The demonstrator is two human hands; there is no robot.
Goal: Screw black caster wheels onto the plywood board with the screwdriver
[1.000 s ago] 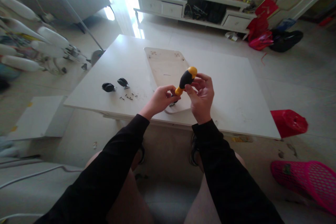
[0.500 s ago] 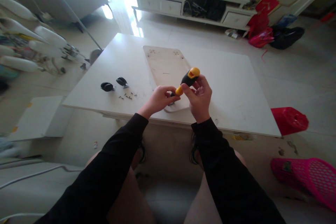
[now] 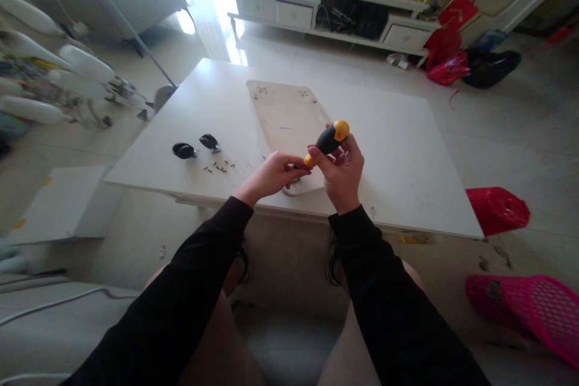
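My right hand (image 3: 342, 174) is closed around the black and yellow handle of a screwdriver (image 3: 329, 140). The handle leans up to the right, and its yellow collar points down towards my left hand (image 3: 274, 174). The fingers of that hand pinch together just under the collar, over the near end of a pale, rounded board (image 3: 289, 114). Something small and dark shows between and below them, mostly hidden, as is the screwdriver's tip. Left of the board, two black caster wheels (image 3: 183, 150) lie on the white table (image 3: 398, 151), with several small screws (image 3: 219, 167) close by.
The table's near edge runs just in front of my knees. A red plastic stool or bin (image 3: 497, 211) stands by its right corner, and a pink mesh basket (image 3: 525, 307) lies nearer. A white box (image 3: 67, 205) is on the floor at left; a low cabinet (image 3: 275, 9) stands behind.
The screwdriver handle has tilted further to the right and its top has come slightly lower, turning in my right hand. My left hand stays nearly in place.
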